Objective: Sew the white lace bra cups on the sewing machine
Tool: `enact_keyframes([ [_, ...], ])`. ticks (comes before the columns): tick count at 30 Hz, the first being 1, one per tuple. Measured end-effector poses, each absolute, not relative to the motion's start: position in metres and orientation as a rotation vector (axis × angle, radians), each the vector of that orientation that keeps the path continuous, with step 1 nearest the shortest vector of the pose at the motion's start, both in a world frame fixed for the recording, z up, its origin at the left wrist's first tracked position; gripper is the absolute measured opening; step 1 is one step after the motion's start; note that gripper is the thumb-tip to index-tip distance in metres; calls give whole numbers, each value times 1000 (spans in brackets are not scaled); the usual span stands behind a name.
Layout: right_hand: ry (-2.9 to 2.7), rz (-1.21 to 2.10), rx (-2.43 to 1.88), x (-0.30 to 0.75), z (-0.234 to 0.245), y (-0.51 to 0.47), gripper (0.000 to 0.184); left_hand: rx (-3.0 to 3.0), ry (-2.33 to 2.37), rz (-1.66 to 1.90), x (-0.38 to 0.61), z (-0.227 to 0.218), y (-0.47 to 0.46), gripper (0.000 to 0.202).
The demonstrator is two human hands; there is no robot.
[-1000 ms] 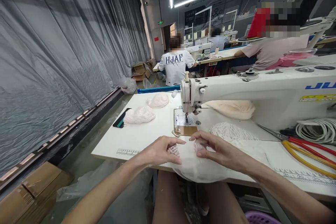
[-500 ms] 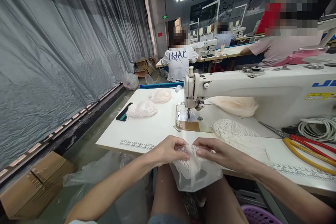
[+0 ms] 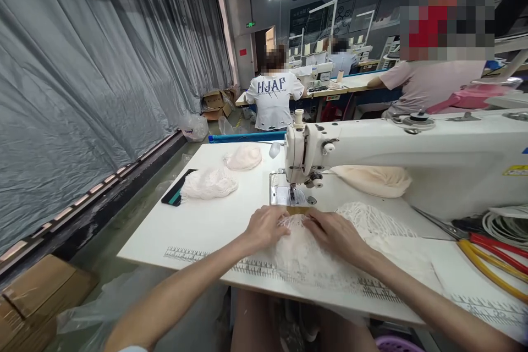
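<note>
A sheer white lace fabric piece (image 3: 303, 256) lies over the front of the sewing table, between my hands. My left hand (image 3: 268, 227) grips its upper left edge, fingers closed. On the upper right edge, my right hand (image 3: 332, 231) is closed on the same lace, its fingertips partly hidden. Both hands are just in front of the needle plate (image 3: 280, 195) of the white sewing machine (image 3: 305, 151). Beside my right hand lies more white lace (image 3: 375, 220). Under the machine arm rests a folded cream fabric piece (image 3: 373, 179).
White lace (image 3: 210, 183) and a cream bundle (image 3: 244, 157) lie on the table's left. Scissors with yellow and red handles (image 3: 474, 264) and coiled cord (image 3: 505, 228) are at right. A cardboard box (image 3: 41, 297) stands on the floor. Co-workers sit ahead, one in a white shirt (image 3: 274, 99).
Both hands have moved forward from over my lap onto the table, near the needle plate, carrying the lace. The lace now lies spread over the table edge. The view has shifted slightly.
</note>
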State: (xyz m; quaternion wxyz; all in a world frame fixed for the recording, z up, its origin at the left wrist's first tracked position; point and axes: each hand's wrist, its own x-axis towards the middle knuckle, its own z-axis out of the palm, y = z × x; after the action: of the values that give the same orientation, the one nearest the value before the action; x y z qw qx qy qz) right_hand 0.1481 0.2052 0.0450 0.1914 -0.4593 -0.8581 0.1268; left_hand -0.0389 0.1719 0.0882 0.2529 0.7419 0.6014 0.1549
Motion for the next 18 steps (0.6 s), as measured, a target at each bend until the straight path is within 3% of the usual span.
enact_keyframes([
  [11, -2552, 343, -1270, 152, 43, 219, 16, 2887, 1464, 751, -31, 45, 182, 15],
  [18, -2480, -293, -1000, 156, 49, 210, 28, 2954, 1385, 591, -31, 48, 184, 14],
])
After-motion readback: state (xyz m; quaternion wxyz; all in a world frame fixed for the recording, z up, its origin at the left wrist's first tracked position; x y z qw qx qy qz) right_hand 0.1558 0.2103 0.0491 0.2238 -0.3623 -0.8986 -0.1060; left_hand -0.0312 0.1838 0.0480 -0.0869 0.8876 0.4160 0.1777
